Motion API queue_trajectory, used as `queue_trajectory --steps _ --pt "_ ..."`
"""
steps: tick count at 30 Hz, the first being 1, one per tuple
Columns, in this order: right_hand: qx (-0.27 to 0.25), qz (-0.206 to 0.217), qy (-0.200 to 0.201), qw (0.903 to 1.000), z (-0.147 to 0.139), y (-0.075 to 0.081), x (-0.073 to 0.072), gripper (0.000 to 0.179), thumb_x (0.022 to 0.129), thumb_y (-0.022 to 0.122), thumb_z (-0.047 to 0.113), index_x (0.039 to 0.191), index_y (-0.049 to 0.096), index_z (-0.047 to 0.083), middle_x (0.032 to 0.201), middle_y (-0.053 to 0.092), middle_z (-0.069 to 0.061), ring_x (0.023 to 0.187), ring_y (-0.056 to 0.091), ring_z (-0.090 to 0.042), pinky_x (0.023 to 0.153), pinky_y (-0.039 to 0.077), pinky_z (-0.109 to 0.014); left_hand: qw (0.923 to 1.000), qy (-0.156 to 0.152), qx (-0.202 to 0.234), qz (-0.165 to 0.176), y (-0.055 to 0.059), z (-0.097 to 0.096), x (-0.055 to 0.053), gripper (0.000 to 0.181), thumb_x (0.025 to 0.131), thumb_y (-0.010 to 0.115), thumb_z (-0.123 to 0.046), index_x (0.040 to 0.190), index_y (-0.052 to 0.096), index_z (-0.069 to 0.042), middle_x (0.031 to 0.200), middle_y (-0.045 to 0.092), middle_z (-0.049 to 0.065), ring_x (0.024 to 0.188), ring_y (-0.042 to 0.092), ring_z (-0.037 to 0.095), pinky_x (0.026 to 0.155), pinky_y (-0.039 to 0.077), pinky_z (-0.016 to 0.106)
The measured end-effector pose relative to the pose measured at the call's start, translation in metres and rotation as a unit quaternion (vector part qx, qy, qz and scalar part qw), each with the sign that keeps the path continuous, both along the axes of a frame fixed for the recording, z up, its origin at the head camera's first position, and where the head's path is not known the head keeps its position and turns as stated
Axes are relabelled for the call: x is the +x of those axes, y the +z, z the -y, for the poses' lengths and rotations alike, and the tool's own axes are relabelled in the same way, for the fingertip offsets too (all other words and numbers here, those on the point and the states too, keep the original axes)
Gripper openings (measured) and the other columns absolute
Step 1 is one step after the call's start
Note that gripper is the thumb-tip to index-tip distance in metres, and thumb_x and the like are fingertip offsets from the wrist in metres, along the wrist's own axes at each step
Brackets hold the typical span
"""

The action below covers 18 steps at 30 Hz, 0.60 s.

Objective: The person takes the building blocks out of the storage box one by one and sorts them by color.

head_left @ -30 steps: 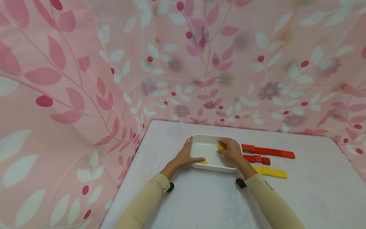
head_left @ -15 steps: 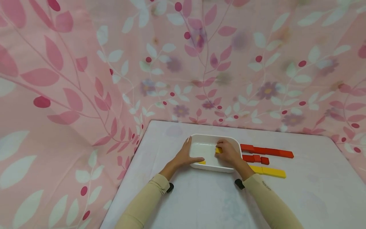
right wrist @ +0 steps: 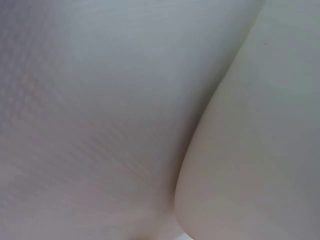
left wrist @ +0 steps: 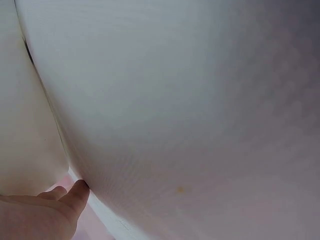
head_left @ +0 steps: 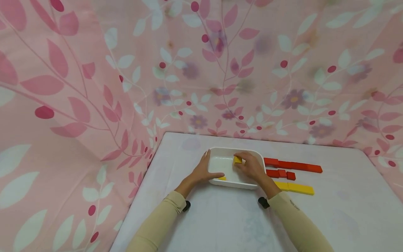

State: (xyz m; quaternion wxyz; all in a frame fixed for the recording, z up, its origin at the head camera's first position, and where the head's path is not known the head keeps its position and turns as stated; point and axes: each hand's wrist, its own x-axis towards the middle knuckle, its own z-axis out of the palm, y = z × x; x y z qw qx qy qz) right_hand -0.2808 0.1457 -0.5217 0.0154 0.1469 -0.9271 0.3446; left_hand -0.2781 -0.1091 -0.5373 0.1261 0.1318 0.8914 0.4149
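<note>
A white tray [head_left: 220, 150] with low walls stands on the table. My left hand [head_left: 199, 172] rests spread against its left end, fingers along the left rim and thumb reaching over the front rim. Just under that thumb, inside the tray, shows part of a yellow block [head_left: 223, 178]. My right hand [head_left: 251, 167] is over the tray's right half and pinches a small yellow block [head_left: 237, 160] between thumb and fingers. In the left wrist view part of the left hand [left wrist: 55, 212] appears at the bottom left. The right wrist view shows mostly sleeve and pale cloth.
Right of the tray lie a long row of red blocks [head_left: 296, 165], a shorter red row [head_left: 280, 173] and a row of yellow blocks [head_left: 300, 188]. A pale cloth covers the table [head_left: 220, 220]. Pink floral curtains [head_left: 201, 70] hang behind and at the left.
My right hand has moved left inside the tray with the yellow block, which now shows more at the fingertips. My left hand stays at the tray's left end.
</note>
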Motion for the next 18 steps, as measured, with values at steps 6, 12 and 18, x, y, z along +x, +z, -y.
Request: queue_trajectory --steps 6,12,18 --pt "-0.012 -0.023 0.02 0.9995 0.001 -0.002 0.001 0.043 0.089 0.074 0.017 0.131 0.065 0.016 0.13 0.064 -0.005 0.119 0.06 -0.028 0.099 0.052 -0.046 1.0 -0.002 0.0 0.002 -0.002 0.001 0.002 0.13 0.07 0.077 -0.067 0.16 -0.001 -0.016 0.167 0.007 0.009 0.15 0.024 0.028 0.119 0.03 0.051" --pt "-0.039 -0.022 0.022 0.9987 0.0 -0.003 0.0 0.044 0.089 0.074 0.015 0.131 0.064 0.013 0.129 0.064 -0.006 0.115 0.061 -0.026 0.095 0.055 -0.042 1.0 0.004 -0.006 0.001 0.001 0.002 0.002 0.13 0.069 0.077 -0.068 0.16 0.0 -0.018 0.167 0.007 0.008 0.15 0.024 0.027 0.119 0.03 0.051" --pt "-0.095 0.016 -0.003 0.9953 -0.008 0.009 0.005 0.046 0.087 0.076 0.016 0.131 0.063 0.011 0.126 0.065 -0.008 0.108 0.062 -0.026 0.091 0.057 -0.041 1.0 -0.003 -0.007 0.006 0.005 0.002 0.001 0.13 0.069 0.077 -0.069 0.16 -0.001 -0.019 0.168 0.005 0.007 0.151 0.022 0.027 0.119 0.028 0.051"
